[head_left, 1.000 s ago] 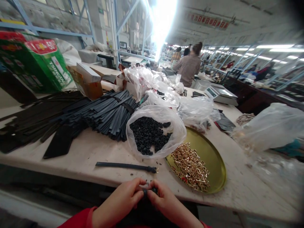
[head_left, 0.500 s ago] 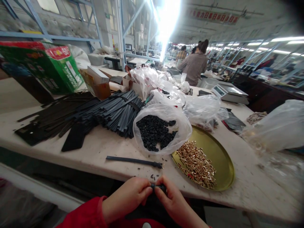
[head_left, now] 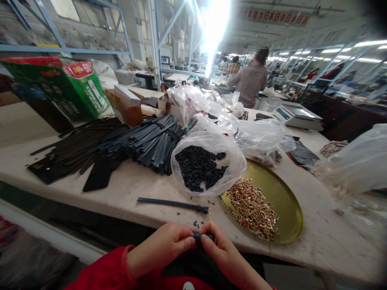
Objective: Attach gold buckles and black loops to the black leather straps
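Note:
My left hand (head_left: 165, 247) and my right hand (head_left: 222, 251) meet just below the table's front edge, both pinched on a small black strap end (head_left: 198, 237) held between their fingertips. A finished dark strap with a gold buckle (head_left: 173, 204) lies flat on the table in front of them. Behind it an open plastic bag of small black loops (head_left: 201, 167) rests beside a round gold tray (head_left: 282, 197) holding several gold buckles (head_left: 252, 209). A pile of dark straps (head_left: 142, 143) spreads over the left of the table.
A green carton (head_left: 65, 86) and cardboard boxes (head_left: 127, 102) stand at the back left. Clear plastic bags (head_left: 260, 137) crowd the middle and right, a scale (head_left: 298, 114) sits behind them. A person in a grey top (head_left: 249, 82) stands at a far bench, back turned.
Both hands stay pinched together on the small black piece, fingers shifting slightly. The view has drifted a little left and down; the things on the table have not moved.

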A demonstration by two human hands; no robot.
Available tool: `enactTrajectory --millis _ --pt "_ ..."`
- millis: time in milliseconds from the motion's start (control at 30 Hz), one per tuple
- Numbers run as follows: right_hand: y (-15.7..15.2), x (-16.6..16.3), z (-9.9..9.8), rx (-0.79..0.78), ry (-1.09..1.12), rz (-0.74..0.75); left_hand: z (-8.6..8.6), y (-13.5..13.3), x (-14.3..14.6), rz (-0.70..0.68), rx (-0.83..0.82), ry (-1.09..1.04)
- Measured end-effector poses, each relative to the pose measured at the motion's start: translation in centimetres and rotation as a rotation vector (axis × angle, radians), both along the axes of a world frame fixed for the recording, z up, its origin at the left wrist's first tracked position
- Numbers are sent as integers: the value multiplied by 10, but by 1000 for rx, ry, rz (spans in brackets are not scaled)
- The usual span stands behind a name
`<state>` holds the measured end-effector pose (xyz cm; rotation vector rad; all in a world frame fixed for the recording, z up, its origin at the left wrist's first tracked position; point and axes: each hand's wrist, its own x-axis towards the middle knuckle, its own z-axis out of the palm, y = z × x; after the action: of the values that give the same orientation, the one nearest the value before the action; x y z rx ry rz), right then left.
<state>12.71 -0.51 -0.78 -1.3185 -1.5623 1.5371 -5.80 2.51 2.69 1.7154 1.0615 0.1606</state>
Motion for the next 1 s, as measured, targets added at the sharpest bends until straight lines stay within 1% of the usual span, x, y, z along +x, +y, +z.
enactTrajectory --millis 67,133,267,367,433,567,667,767,867,933,1000 --pt "0 2 0 -56 44 2 2 0 0 0 -20 -16" --pt "-2 3 1 -52 44 10 1 0 2 3 -24 -12" --pt "-4 4 1 103 -64 57 -6 1 4 1 6 26" --pt "-5 3 -2 158 -127 61 -7 -1 4 7 40 65" --pt "-5 3 -6 169 -130 53 -5 -3 3 14 -14 66" --pt "-7 4 -10 190 -131 46 -2 -5 2 55 -209 3" --pt "-9 6 -6 210 -171 90 -4 -7 3 106 -252 -12" --pt "-9 4 2 224 -180 150 -7 -9 5 119 -218 -10" --pt "-9 3 6 217 -154 206 -6 -11 6 94 -175 5" --pt "-9 2 3 189 -134 188 -6 -12 6 72 -108 32" --pt "-9 2 -3 147 -124 113 -6 -13 6 62 -4 80"
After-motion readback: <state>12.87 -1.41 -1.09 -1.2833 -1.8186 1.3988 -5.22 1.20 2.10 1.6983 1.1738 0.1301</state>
